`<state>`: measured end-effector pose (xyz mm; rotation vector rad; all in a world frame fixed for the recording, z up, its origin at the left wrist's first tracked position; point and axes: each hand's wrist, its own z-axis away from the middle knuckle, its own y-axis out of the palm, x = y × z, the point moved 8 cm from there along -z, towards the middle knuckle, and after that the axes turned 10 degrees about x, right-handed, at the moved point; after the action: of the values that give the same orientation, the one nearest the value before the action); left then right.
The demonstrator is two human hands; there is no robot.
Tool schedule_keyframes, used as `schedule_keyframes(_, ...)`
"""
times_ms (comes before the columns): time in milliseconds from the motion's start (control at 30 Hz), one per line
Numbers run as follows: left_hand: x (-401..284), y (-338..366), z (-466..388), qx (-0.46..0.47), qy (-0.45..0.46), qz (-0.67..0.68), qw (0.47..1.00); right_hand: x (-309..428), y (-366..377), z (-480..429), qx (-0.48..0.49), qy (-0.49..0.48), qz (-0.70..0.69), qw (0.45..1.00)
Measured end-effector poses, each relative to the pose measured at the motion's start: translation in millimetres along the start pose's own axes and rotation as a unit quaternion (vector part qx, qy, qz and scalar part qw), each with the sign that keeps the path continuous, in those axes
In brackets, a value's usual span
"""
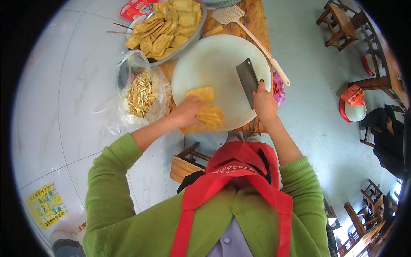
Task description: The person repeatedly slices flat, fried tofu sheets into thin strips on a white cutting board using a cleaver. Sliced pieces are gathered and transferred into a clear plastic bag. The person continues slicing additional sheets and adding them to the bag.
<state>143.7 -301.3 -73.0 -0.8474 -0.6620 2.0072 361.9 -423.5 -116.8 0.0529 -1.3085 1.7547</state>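
Observation:
My left hand (189, 112) grips a slightly blurred stack of fried tofu slices (212, 117) at the near edge of a round, pale cutting board (221, 70). Just beyond its fingers, another flat golden slice (205, 93) lies on the board. My right hand (266, 102) is closed around the handle of a dark-bladed cleaver (247, 80) over the board's right side. The blade points away from me, apart from the slices. To the left of the board, a clear plastic bag (160, 86) holds thin-cut strips (141, 96).
A metal basin (196, 35) heaped with fried tofu slices (160, 41) stands at the far left of the wooden table (257, 19). A long-handled slotted turner (253, 38) lies along the board's far right. Wooden stools (340, 25) and a seated person (385, 135) are to the right.

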Motion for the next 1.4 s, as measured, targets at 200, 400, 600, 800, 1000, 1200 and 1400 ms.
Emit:
schedule_keyframes(200,84.3,-7.3,-54.6,0.056,0.019,0.043,0.997,-6.4,-1.2,2.0,-0.009,0.005,-0.022,1.000)
schedule_keyframes(400,66.5,-9.8,-30.2,0.013,-0.040,0.077,0.996,1.0,-3.5,7.8,-0.029,-0.007,-0.031,0.999)
schedule_keyframes(600,20.4,-30.9,-17.8,-0.231,-0.049,-0.131,0.963,21.1,12.9,22.4,-0.011,-0.021,-0.030,0.999)
schedule_keyframes(800,13.8,-1.1,-27.7,-0.280,-0.038,-0.078,0.956,61.3,55.6,26.7,-0.004,-0.059,-0.021,0.998)
schedule_keyframes(1000,31.1,4.7,-28.9,-0.240,-0.043,-0.096,0.965,76.6,63.2,18.3,0.039,-0.056,0.028,0.997)
schedule_keyframes(1200,68.4,-26.1,-36.3,-0.227,-0.057,0.010,0.972,96.0,42.1,-1.8,0.034,-0.119,0.108,0.986)
schedule_keyframes(1400,73.6,-25.4,-45.2,-0.197,-0.081,0.038,0.976,108.2,56.7,-6.6,0.049,-0.082,0.103,0.990)
